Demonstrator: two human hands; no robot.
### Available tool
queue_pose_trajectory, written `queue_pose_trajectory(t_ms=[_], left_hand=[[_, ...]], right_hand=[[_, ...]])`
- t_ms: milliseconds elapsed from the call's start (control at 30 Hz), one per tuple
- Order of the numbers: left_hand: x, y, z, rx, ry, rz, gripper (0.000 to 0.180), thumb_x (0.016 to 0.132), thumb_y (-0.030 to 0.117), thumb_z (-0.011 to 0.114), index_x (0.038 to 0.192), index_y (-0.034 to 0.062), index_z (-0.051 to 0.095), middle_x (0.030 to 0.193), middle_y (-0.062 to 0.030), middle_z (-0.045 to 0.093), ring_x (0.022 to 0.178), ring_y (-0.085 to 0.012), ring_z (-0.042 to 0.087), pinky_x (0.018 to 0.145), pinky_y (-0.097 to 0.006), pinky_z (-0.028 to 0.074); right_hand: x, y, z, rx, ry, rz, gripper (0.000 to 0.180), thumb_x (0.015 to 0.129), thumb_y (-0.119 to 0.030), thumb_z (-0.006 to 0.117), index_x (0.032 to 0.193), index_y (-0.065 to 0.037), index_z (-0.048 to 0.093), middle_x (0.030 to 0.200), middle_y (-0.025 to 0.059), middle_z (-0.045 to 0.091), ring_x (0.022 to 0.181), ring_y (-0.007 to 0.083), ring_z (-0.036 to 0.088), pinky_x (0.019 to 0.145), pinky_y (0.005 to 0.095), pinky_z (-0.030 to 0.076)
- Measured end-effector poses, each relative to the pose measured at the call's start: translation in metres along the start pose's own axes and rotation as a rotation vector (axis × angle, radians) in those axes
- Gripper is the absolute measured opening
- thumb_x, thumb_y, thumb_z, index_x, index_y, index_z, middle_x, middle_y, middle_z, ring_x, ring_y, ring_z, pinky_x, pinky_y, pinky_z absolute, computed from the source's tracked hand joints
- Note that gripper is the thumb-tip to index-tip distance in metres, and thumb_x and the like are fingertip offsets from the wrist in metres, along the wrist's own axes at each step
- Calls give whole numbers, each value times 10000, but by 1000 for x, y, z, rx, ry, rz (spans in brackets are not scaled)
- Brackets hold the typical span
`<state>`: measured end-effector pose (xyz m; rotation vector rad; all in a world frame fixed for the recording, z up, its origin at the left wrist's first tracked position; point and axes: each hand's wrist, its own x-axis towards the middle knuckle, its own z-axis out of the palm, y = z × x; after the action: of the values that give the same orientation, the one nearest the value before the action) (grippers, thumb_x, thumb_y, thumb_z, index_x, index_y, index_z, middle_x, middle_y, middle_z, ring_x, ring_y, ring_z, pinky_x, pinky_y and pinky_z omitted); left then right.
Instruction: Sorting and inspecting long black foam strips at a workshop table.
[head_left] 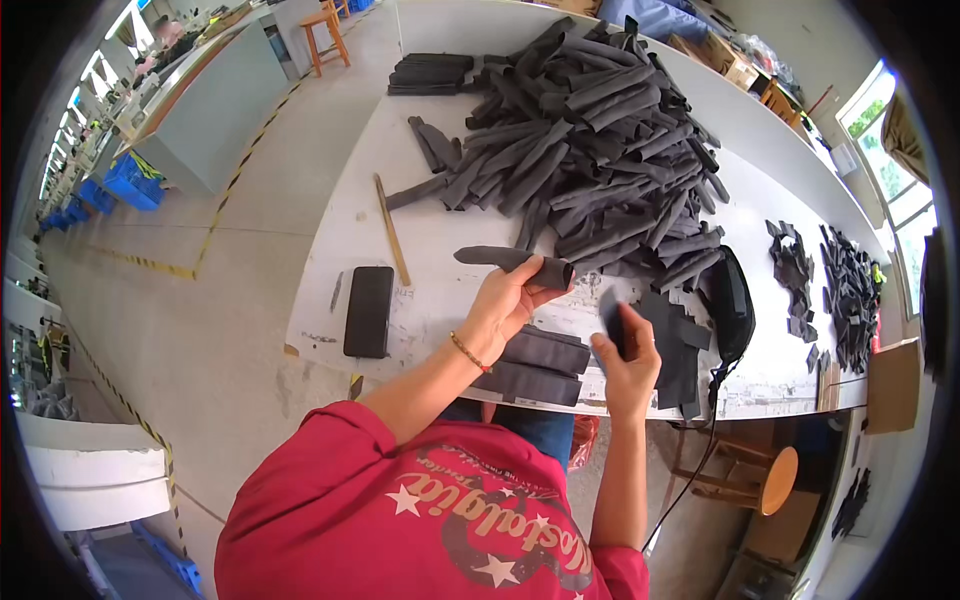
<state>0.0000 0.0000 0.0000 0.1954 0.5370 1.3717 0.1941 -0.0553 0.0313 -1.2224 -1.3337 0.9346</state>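
Left hand [512,305]: thumb and fingers closed on grey tube [488,257], gripping near right end, above table [330,250], near side of tube pile [600,130]. Right hand [630,365]: partly curled, pinching small dark piece [612,312], blurred. Folded strips [545,350] lie between forearms.

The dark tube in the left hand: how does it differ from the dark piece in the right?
The dark tube shows longer; the dark piece is partly hidden. The tube lies roughly sideways; the piece stands steeply. The tube looks fairly sharp; the piece is blurred. Both are dark, held in the left hand and right hand respectively.
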Motion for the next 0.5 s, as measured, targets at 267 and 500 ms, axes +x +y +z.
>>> queue_pose_trajectory(t_ms=[267,500], left_hand=[[-4,15,3,168,-72,-117,247,965,137,557,1070,-84,585,1130,-224,642,991,-296,671,872,-393,585],[-11,16,7,178,-121,-193,229,958,90,545,1082,-99,575,1136,-232,638,1005,-307,667,870,-410,585]], right_hand=[[19,-32,8,-554,-102,-466,335,694,-14,754,1023,-42,695,916,78,603,852,273,561,765,373,454],[24,-40,1,-816,-135,-640,300,713,-42,720,1009,-85,702,901,38,596,852,243,560,748,360,434]])
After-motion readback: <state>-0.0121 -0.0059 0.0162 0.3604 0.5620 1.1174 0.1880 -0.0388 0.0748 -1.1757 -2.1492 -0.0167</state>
